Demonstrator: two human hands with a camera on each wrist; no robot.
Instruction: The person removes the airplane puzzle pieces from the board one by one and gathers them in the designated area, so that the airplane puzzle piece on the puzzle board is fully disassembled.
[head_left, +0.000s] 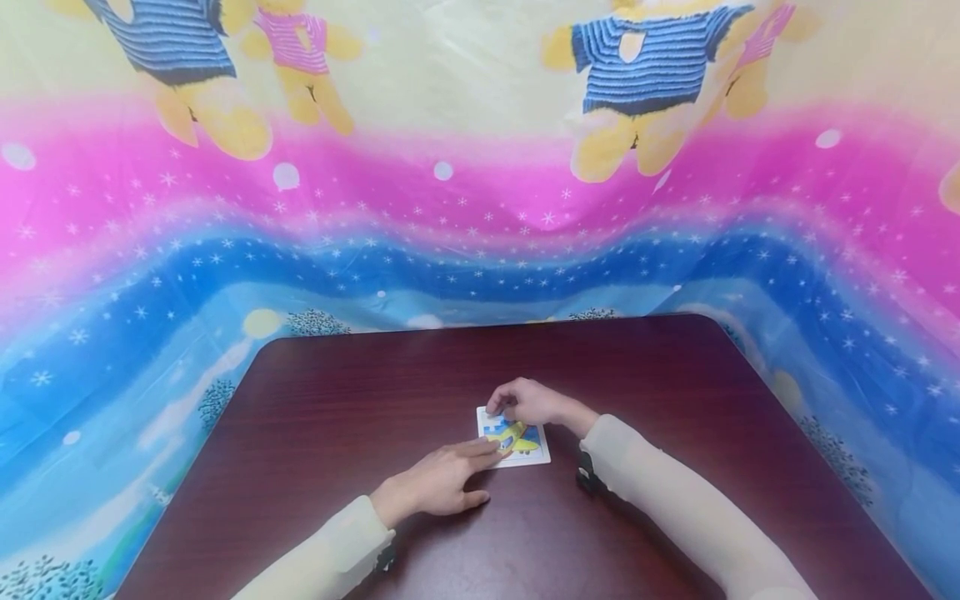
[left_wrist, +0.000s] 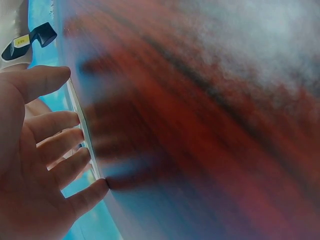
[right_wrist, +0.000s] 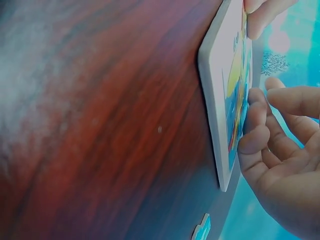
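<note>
a printed cloth (head_left: pixel 450 192) hangs behind the dark red table (head_left: pixel 337 392). the left hand (head_left: pixel 442 479) lays straight, separated fingers on the near left part of the puzzle board (head_left: pixel 534 455), which lies about mid-table. the right hand (head_left: pixel 531 402) bends over its far part; whether it pinches something, i cannot tell. near the board lies a small blue piece (right_wrist: pixel 202 230).

A rectangular, white-bordered board (head_left: pixel 536 457) with a blue-and-yellow picture lies flat under your left hand's (head_left: pixel 444 481) fingertips; a small blue, pale-edged piece (right_wrist: pixel 202 228) lies near your right hand (head_left: pixel 528 402).
</note>
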